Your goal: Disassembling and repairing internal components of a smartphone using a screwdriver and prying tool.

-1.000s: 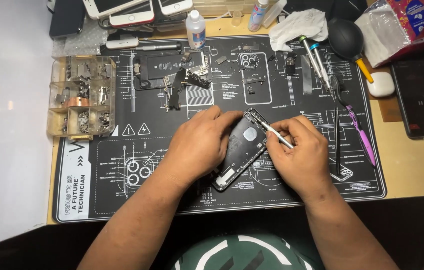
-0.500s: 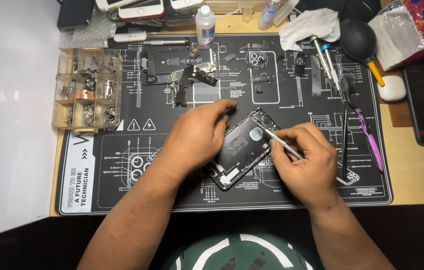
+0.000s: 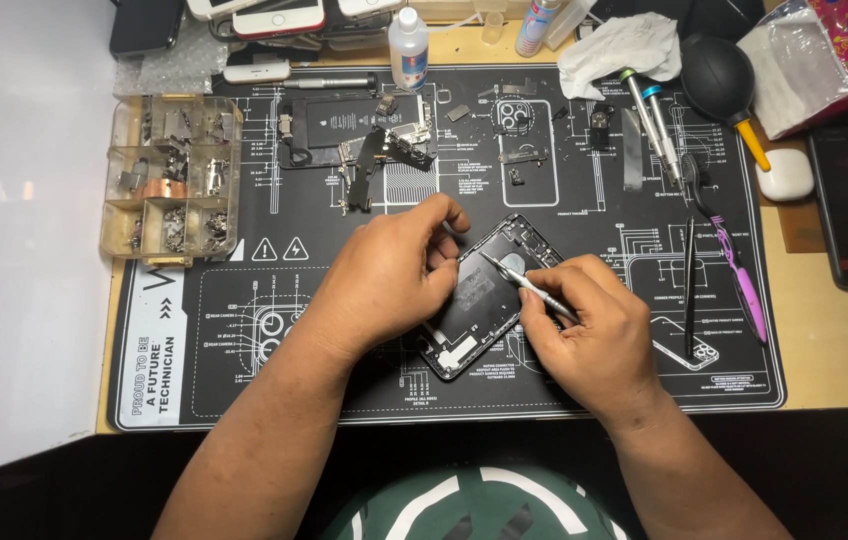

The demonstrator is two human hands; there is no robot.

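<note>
Phone shell (image 3: 489, 300), opened, lies tilted at mat (image 3: 244, 300) centre. Likely light, stiff, thin-walled; innards fragile, so best gripped by side edges, not inside. Left hand (image 3: 389, 280) curled over shell's left edge, fingertips pressed together on frame, steadying. Right hand (image 3: 594, 335) pinches slim metal tool (image 3: 524, 285), tip inside shell near far end. Loose parts, battery (image 3: 339, 125) far-left on mat. Parts tray (image 3: 172, 175) at left. Screwdrivers (image 3: 649, 115), blower (image 3: 719, 75) far-right. Purple tool (image 3: 739, 280) right.
</note>
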